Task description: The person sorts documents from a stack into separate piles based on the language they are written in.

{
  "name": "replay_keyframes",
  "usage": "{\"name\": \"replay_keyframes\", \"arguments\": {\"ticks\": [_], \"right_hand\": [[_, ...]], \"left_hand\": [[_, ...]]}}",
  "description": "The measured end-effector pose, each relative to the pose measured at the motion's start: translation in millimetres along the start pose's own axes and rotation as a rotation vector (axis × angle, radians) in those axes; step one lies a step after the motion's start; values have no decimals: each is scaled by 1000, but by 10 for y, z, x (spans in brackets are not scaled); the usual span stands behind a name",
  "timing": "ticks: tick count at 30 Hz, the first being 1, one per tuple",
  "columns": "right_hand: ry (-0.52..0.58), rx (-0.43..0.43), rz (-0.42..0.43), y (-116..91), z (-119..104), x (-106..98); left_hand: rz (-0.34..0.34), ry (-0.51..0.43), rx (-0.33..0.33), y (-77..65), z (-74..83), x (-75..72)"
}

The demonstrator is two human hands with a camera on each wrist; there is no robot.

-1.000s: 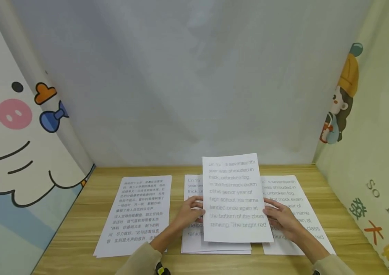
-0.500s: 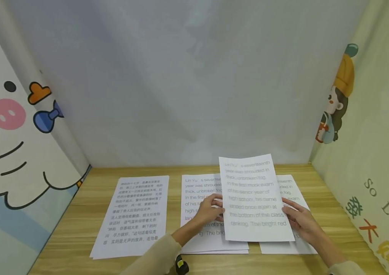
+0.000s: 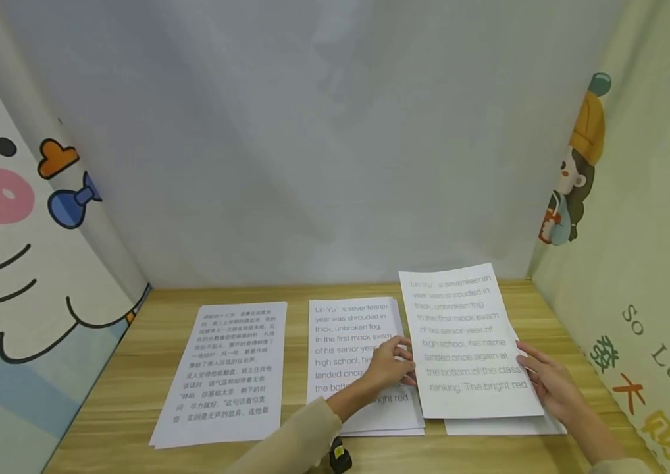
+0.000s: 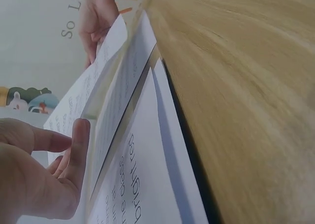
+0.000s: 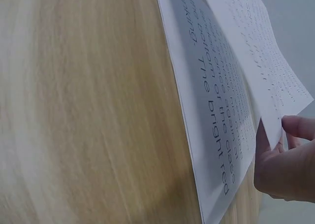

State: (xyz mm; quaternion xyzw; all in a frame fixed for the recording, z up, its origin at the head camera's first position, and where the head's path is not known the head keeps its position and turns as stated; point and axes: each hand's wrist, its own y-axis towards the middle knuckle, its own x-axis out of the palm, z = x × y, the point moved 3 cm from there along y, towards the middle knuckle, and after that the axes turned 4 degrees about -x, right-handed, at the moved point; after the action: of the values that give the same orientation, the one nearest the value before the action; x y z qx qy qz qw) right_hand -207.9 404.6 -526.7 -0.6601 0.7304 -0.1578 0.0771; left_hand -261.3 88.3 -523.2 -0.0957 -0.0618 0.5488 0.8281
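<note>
A printed sheet of paper [image 3: 465,342] with large English text is held up by its two side edges, over the right-hand paper stack. My left hand [image 3: 393,363] pinches its left edge, with thumb and fingers on either side. On the opposite edge my right hand [image 3: 551,382] pinches the sheet, as the right wrist view also shows. Below the raised sheet, the right stack [image 5: 211,111] lies flat and apart from it, mostly covered in the head view. The middle stack [image 3: 349,329], with the same English text, lies partly under my left forearm.
At the left lies another paper stack [image 3: 222,375], printed in Chinese characters. All the stacks rest on a wood-grain table [image 3: 104,408]. A pale curtain [image 3: 311,145] stands behind, and cartoon-printed panels [image 3: 655,263] stand at both sides.
Both hands have carried the sheet to the right, from above the middle stack to above the right one. The middle stack is now more exposed. The head view has turned slightly right.
</note>
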Motion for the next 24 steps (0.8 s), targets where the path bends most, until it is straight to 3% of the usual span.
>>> {"name": "replay_keyframes", "arguments": {"ticks": [9,24], "right_hand": [[15,24,35,2,3,-147],[8,68,53,-31,40,-247]], "left_hand": [[-6,-7,-16,92,-58,165],[-47,15,-11,121,-157,329]]}}
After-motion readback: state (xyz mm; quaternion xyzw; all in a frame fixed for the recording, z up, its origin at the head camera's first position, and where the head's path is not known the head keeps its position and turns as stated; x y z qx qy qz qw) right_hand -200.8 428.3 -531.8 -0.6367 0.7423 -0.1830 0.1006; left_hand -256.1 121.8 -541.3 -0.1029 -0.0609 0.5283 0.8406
